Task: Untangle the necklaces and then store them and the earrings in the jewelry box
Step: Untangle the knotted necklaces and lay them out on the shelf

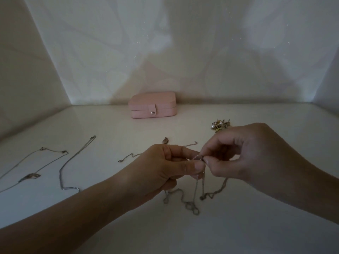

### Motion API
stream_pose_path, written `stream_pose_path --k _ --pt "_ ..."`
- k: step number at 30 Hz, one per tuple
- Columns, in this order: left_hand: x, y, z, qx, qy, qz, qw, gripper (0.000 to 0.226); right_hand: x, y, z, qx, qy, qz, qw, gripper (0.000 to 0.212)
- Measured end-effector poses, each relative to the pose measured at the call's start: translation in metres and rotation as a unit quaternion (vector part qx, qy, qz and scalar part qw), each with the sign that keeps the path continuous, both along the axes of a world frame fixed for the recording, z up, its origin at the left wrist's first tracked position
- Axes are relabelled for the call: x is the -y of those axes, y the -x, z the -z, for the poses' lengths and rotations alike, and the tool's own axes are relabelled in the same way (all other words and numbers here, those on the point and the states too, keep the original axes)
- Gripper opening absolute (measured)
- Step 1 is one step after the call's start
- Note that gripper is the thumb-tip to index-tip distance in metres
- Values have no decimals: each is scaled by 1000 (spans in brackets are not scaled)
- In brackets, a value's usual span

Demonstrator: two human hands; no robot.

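My left hand (165, 169) and my right hand (244, 153) meet over the middle of the white table, both pinching a tangled silver necklace (192, 200) at a small knot or clasp between the fingertips. Its chains hang down and coil on the table below. Part of a chain with a small pendant (165, 140) lies just behind my hands. Two separate necklaces lie stretched out at the left: one with a pendant (30, 176), one plain chain (73, 162). A closed pink jewelry box (153, 105) stands at the back by the wall. A small heap of earrings (220, 124) lies at the right.
The white table (110, 125) is bounded by white walls at the back and both sides. Bare surface lies between the box and my hands, and along the front edge.
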State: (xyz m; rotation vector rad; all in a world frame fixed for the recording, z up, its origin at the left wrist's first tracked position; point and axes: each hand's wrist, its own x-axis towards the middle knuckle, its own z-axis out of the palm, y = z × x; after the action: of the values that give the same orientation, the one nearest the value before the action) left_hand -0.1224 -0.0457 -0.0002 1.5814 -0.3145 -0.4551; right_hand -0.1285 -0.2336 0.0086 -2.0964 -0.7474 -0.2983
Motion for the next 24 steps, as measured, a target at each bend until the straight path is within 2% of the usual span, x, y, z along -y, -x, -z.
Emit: stream_pose_path --k 3,7,10,14,16,20,24 --pt "4 3 0 17 -10 -28 999 12 -2 -2 6 177 78 39 980 5" --pt "6 4 2 62 -2 -75 995 16 2 -6 11 307 140 67 939 20" --pt "8 5 3 122 -25 -101 987 20 0 -9 15 394 180 97 896 23" --pt "11 9 2 172 -46 -132 975 3 -2 -9 18 442 217 100 865 24" --pt "10 8 3 178 -76 -141 971 9 -3 -5 18 446 245 90 856 21" --pt "12 10 -1 96 -81 -115 985 23 -2 -2 16 473 277 81 832 16" --pt "13 9 -2 -81 -4 -62 995 29 -1 2 13 508 302 62 805 24"
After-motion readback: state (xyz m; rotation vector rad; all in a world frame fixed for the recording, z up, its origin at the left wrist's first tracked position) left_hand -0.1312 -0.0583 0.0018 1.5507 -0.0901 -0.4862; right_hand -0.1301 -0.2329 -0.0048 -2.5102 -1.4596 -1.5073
